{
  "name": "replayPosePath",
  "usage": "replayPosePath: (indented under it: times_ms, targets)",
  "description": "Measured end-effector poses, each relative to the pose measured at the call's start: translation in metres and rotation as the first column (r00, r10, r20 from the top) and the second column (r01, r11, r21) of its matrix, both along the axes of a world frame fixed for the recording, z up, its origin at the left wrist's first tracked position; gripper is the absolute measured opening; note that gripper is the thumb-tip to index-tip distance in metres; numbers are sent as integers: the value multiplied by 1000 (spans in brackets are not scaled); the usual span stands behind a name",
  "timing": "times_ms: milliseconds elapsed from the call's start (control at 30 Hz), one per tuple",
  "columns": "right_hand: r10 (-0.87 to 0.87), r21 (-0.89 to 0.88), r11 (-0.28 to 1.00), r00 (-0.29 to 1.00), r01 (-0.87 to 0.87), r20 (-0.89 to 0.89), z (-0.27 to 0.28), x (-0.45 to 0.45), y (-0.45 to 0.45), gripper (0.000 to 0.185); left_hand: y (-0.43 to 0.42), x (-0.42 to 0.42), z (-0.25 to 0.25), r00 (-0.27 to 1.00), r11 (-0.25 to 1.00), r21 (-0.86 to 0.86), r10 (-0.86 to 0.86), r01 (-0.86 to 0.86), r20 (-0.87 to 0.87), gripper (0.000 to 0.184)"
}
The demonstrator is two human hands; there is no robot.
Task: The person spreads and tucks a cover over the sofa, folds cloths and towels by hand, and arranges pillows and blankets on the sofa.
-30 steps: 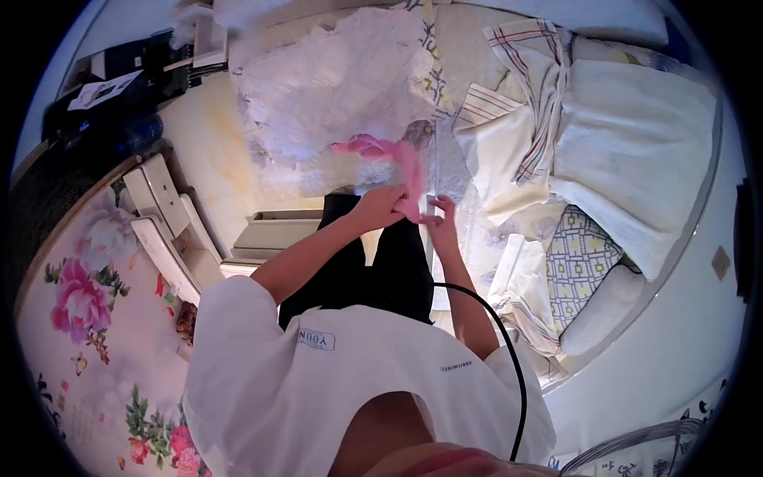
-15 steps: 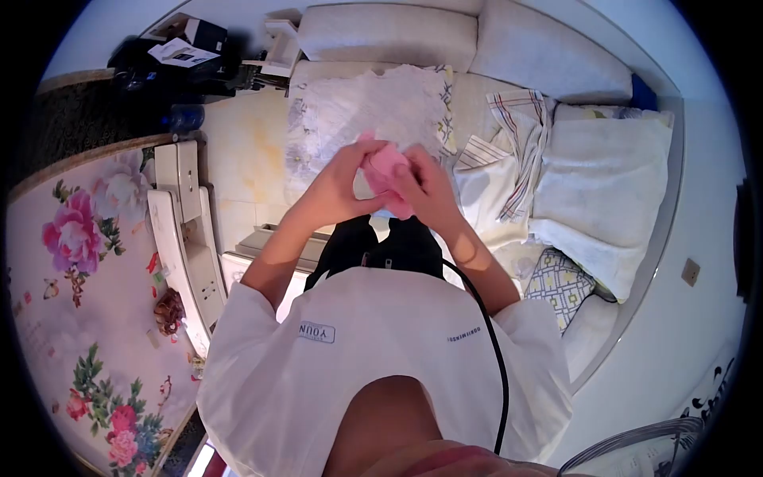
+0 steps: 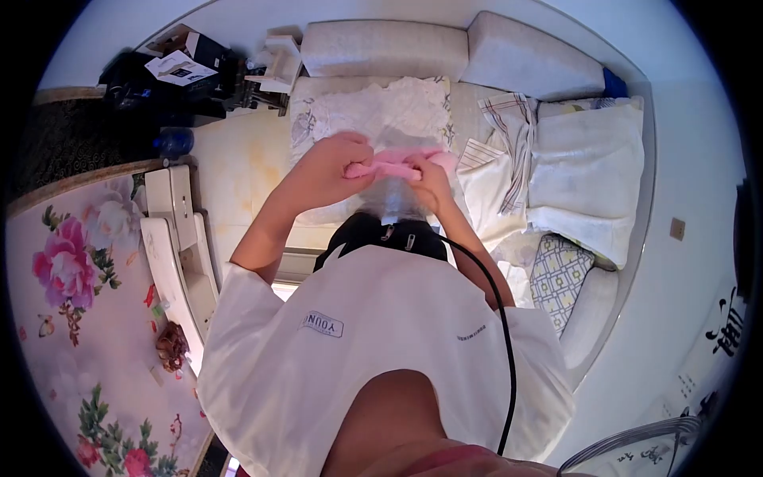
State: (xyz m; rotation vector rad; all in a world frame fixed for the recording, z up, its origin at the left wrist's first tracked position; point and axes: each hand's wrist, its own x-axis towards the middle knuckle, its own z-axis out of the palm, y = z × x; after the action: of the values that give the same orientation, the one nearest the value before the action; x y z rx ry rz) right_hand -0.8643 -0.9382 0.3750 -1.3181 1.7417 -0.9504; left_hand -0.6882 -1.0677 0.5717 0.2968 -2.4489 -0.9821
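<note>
A pink cloth (image 3: 389,164) is stretched roughly level in front of my waist, bunched into a band. My left hand (image 3: 330,168) is closed in a fist around its left end. At the right, my right hand (image 3: 430,183) pinches the cloth near its lower edge, and a loose pink part sticks out beyond the fingers. Behind and below the cloth lies a pale patterned cover (image 3: 342,107) on the sofa seat.
A striped white cloth (image 3: 509,151) lies on the sofa to the right, beside a white-covered cushion (image 3: 588,167). Back cushions (image 3: 381,49) line the far side. White drawers (image 3: 171,230) stand at the left. A black cable (image 3: 501,334) runs down my right side.
The pink cloth went from bunched between both hands to drawn out sideways. My hands have moved apart, the left one closing into a fist. The view has shifted slightly.
</note>
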Motion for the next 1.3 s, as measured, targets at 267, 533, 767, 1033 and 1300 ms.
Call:
replayPosePath:
  times_ms: [267, 533, 767, 1033, 1300]
  targets:
    - [-572, -39, 815, 795, 577, -202, -66, -17, -2, 20, -58, 74, -8, 915, 913, 210, 286, -350, 285, 26]
    - [-240, 121, 949, 915, 291, -324, -9, -115, 6, 19, -141, 155, -17, 711, 839, -460, 512, -291, 482, 28]
    - [86, 113, 992, 937, -50, -339, -30, -140, 46, 13, -107, 225, -150, 620, 905, -307, 425, -294, 660, 14]
    - [-265, 232, 952, 918, 200, 295, -114, -211, 4, 18, -124, 198, -257, 584, 648, 142, 542, -748, 603, 12]
    - [-575, 223, 818, 741, 531, 347, -365, -262, -139, 22, -242, 131, -526, 544, 236, 597, 734, -766, 407, 19]
